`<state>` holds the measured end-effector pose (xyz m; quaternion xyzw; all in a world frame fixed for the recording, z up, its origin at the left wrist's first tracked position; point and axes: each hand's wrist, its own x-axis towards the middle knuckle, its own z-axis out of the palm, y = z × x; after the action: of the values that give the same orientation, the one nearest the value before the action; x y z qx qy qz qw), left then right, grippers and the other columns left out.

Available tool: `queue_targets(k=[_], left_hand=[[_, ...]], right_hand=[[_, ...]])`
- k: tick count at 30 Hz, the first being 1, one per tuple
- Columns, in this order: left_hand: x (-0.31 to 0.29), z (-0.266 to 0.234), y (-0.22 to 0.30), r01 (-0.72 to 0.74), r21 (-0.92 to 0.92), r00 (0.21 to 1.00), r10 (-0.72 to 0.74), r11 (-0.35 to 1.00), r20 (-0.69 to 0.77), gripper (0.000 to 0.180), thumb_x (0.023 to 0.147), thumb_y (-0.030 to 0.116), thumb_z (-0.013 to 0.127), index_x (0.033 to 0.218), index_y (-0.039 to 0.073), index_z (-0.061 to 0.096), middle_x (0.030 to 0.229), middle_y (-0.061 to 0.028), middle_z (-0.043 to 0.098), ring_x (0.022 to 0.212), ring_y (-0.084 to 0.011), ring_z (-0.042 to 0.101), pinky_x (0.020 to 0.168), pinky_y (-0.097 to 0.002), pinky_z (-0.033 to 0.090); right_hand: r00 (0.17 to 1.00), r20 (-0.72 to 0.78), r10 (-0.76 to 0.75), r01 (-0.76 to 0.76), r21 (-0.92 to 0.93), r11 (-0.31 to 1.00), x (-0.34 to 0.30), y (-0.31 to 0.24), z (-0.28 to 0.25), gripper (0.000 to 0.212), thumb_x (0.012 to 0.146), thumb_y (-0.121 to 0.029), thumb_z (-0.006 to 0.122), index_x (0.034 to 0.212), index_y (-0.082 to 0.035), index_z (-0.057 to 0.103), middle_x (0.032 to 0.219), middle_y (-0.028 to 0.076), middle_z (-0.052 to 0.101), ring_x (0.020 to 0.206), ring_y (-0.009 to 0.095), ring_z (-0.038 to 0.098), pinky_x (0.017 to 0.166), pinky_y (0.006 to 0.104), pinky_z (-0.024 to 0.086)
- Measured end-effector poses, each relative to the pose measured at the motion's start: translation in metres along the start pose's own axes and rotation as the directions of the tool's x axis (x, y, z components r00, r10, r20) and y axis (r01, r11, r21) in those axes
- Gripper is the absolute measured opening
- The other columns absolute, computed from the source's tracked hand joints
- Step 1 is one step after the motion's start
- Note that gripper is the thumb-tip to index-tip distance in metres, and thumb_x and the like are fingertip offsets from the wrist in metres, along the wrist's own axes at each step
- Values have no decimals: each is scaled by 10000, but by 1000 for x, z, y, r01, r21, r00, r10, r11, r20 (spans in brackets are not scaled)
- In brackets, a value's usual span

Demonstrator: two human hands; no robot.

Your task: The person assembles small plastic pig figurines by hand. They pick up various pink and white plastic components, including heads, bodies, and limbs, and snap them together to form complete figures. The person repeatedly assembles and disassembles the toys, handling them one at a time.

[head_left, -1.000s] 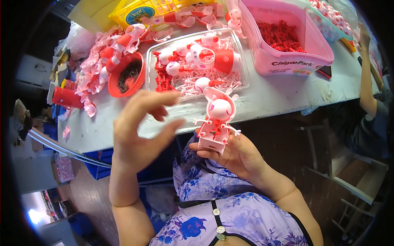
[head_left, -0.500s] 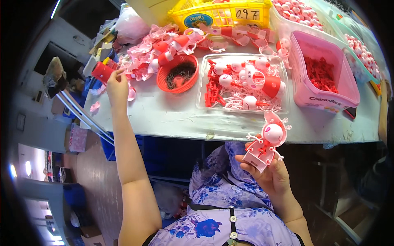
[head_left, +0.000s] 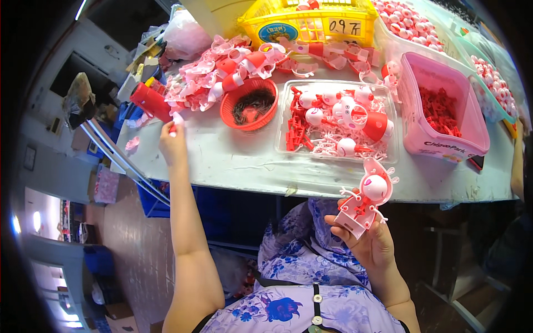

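Observation:
My right hand (head_left: 373,244) is closed around an opened pink toy figure (head_left: 363,202), held tilted in front of the table edge. Inside its shell sit a white ball, a red inner part and small pale arms. At the table's left side, the fingertips of my left hand (head_left: 173,145) pinch a small pink plastic piece (head_left: 177,120), partly hidden by the fingers. Just beyond that hand lies a red cylinder (head_left: 149,101). Pink and red shell parts (head_left: 208,72) are heaped behind it.
A red basket (head_left: 227,115) holds dark bits. Right of it, a clear tray (head_left: 282,145) carries toy parts and a figure. Farther right stands a pink bin (head_left: 447,149) of red pieces. A yellow basket (head_left: 311,28) and tubs of red-white balls (head_left: 408,25) line the back.
My left hand has left the red cylinder and come nearer, now pinching the pink piece that lay on the table. The toy figure stays in my right hand. The view has shifted slightly.

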<state>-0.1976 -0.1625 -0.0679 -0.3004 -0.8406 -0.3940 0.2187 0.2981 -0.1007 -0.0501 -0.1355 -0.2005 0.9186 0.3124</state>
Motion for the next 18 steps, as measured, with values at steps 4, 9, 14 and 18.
queue_targets(k=[4, 9, 14, 18], left_hand=[[-38, -20, 28, 258, -609, 965, -233, 750, 123, 207, 913, 174, 583, 1006, -2, 642, 903, -77, 640, 772, -149, 601, 701, -268, 494], [-84, -27, 62, 273, -555, 959, -178, 786, 220, 288, 914, 196, 608, 1109, -15, 621, 903, -38, 629, 859, -93, 574, 778, -233, 466], [-92, -34, 65, -107, -129, 962, 135, 986, 236, 387, 888, 199, 629, 1220, 7, 574, 1224, -133, 541, 1082, -206, 542, 956, -298, 401], [-86, -49, 63, -146, -161, 922, 193, 976, 336, 440, 861, 168, 640, 1271, 42, 543, 1281, -154, 503, 1157, -258, 507, 994, -345, 382]], right_hand=[[1000, -8, 7, -7, 11, 1000, 3, 2, 3, 798, 770, -326, 754, 1343, 22, 319, 1243, 171, 511, 1149, 417, 526, 940, 432, 499], [996, 54, 68, -69, 23, 997, 8, 8, 6, 782, 781, -301, 743, 1349, 16, 310, 1253, 184, 498, 1161, 421, 515, 959, 448, 476], [993, 79, 86, -87, 11, 996, 8, 11, 6, 765, 804, -292, 718, 1362, 8, 290, 1282, 187, 476, 1193, 417, 489, 991, 456, 440], [993, 90, 76, -80, 31, 996, 6, 14, 3, 750, 822, -284, 700, 1370, 5, 277, 1309, 187, 459, 1207, 410, 478, 1007, 453, 425]])
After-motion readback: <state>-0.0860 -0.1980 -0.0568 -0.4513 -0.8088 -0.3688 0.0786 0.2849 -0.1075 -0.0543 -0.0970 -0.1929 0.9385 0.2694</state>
